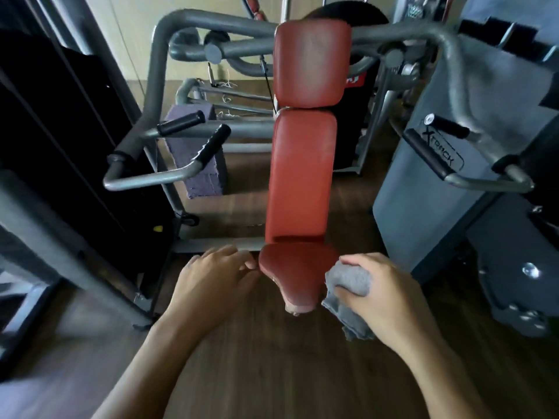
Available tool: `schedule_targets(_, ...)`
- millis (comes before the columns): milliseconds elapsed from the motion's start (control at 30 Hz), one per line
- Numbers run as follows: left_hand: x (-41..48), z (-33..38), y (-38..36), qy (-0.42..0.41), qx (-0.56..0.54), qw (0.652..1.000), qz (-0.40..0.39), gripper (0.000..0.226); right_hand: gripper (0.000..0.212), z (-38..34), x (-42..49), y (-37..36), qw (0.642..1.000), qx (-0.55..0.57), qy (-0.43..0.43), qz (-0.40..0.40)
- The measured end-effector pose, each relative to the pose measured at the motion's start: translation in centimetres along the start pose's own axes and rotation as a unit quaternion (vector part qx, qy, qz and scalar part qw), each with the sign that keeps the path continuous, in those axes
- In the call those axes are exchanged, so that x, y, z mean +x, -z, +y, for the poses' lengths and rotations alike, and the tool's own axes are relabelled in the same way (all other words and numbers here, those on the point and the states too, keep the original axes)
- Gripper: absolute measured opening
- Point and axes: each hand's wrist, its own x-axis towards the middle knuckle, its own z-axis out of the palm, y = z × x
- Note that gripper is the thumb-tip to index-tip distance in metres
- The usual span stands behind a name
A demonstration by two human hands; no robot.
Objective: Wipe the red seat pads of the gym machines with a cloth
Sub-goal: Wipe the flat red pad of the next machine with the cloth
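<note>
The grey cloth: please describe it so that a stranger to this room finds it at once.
Find the middle gym machine with the tall red back pad. Below it is the small red seat pad, and at that pad's right edge the right hand grips the grey cloth. It is the only soft, crumpled grey thing beside the smooth red pads.

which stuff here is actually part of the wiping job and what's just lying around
Part of the job:
- grey cloth, gripped by the right hand
- red seat pad
- red back pads
- left hand at the seat's left edge

Just there:
- black handle grips
- purple block
- grey machine casing
</note>
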Motion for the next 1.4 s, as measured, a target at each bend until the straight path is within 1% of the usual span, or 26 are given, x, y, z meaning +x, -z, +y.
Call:
schedule_targets(67, -3.2, 0.0, 1.7, 0.025, -0.005, 1.000, 0.011, 0.028, 0.031, -1.9, -2.0, 0.8, 1.000, 0.014, 0.010, -0.014)
schedule_targets(100, -4.7, -0.2, 2.2, 0.033, -0.008, 0.999, 0.015, 0.024, 0.032, -3.0, -2.8, 1.0, 1.000, 0.018, 0.018, -0.019)
schedule_targets(167, -7.3, -0.8, 3.0, 0.051, -0.010, 0.998, 0.021, 0.024, 0.038, -5.3, -4.1, 0.8, 0.999, 0.022, 0.041, -0.026)
schedule_targets(233, -9.3, -2.1, 3.9, 0.075, -0.016, 0.997, 0.023, 0.025, 0.038, -7.7, -4.8, 0.1, 0.997, 0.021, 0.068, -0.037)
schedule_targets(367, -13.6, -6.4, 5.8, 0.110, -0.025, 0.993, 0.034, 0.025, 0.041, -12.7, -5.6, -3.1, 0.991, 0.017, 0.107, -0.079)
schedule_targets(533, -18.8, -16.2, 8.7, 0.160, -0.013, 0.985, 0.058, 0.023, 0.040, -20.8, -5.6, -9.6, 0.981, 0.015, 0.141, -0.129)
schedule_targets(733, -24.1, -30.3, 13.2, 0.197, -0.013, 0.975, 0.106, 0.014, 0.043, -33.2, -6.7, -19.0, 0.969, 0.031, 0.168, -0.176)
schedule_targets(800, -25.7, -34.6, 14.3, 0.202, -0.025, 0.974, 0.104, 0.017, 0.042, -37.2, -6.9, -21.5, 0.965, 0.022, 0.182, -0.186)
schedule_targets(867, -26.8, -38.3, 15.4, 0.202, -0.035, 0.974, 0.097, 0.027, 0.042, -40.6, -6.9, -23.4, 0.964, 0.013, 0.192, -0.182)
schedule_targets(967, -27.7, -43.2, 16.9, 0.205, -0.041, 0.973, 0.098, 0.047, 0.040, -44.8, -6.5, -26.0, 0.963, 0.007, 0.198, -0.182)
schedule_targets(1033, -27.6, -46.0, 17.5, 0.215, -0.036, 0.971, 0.098, 0.049, 0.040, -47.0, -6.0, -27.7, 0.963, 0.007, 0.193, -0.186)
schedule_targets(1233, -24.6, -53.6, 18.8, 0.218, -0.022, 0.972, 0.081, 0.034, 0.040, -53.0, -2.1, -33.9, 0.965, 0.021, 0.192, -0.179)
schedule_targets(1333, -21.5, -58.3, 19.6, 0.221, -0.001, 0.973, 0.069, 0.023, 0.041, -56.4, 1.3, -37.8, 0.963, 0.033, 0.194, -0.182)
schedule_targets(1400, -19.0, -61.5, 20.5, 0.226, 0.003, 0.971, 0.074, 0.020, 0.042, -59.1, 3.8, -40.5, 0.962, 0.046, 0.197, -0.185)
